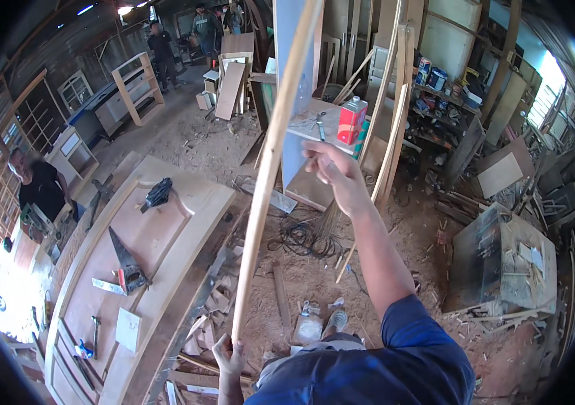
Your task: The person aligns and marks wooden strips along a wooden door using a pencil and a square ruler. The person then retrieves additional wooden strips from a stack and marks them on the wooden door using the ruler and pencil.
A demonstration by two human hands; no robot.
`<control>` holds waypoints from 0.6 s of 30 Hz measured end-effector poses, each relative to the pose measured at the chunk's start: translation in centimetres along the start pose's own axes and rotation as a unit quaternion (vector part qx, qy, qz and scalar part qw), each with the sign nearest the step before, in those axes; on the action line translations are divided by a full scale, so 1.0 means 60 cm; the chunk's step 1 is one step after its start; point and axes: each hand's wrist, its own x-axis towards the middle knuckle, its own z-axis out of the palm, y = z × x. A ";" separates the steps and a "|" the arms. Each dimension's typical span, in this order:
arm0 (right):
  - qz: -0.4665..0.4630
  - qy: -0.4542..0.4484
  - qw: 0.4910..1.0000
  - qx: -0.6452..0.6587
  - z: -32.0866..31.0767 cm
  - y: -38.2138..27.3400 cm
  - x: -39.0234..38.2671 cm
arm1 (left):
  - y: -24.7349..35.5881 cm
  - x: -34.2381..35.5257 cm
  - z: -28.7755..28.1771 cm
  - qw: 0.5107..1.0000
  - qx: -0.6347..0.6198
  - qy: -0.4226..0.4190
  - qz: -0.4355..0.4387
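A long, pale wooden strip (268,162) rises steeply from low in the view past the top edge. My left hand (230,354) is closed around its lower end. My right hand (333,169) is raised to the right of the strip and apart from it, fingers loosely bent and spread, nothing seen in them. Just beyond that hand, a red and white metal can (351,120) stands on a small worktop (314,111), beside a green container (364,128).
On the left, a large curved-edge wooden panel (213,192) carries a handsaw (124,253), a hammer (96,331), a pale square piece (129,329) and a dark bundle (158,193). Upright boards (395,128) stand right of my hand. Cable coils (304,237) and offcuts litter the floor. A person (44,182) is at far left.
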 end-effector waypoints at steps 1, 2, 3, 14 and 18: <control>0.003 -0.004 1.000 -0.002 0.053 -0.004 -0.013 | -0.021 -0.027 -0.038 1.000 -0.003 0.003 -0.004; 0.017 -0.016 0.999 0.041 0.105 -0.006 -0.027 | -0.047 -0.053 -0.078 0.999 0.045 0.006 -0.001; 0.034 -0.023 0.996 0.083 0.145 -0.004 -0.046 | -0.056 -0.073 -0.112 0.995 0.096 0.004 -0.002; 0.307 0.044 0.947 0.087 0.367 0.116 -0.338 | -0.205 -0.290 -0.442 0.929 0.344 0.124 -0.058; 0.369 -0.003 0.924 0.103 0.405 0.141 -0.435 | -0.256 -0.354 -0.504 0.874 0.433 0.213 -0.048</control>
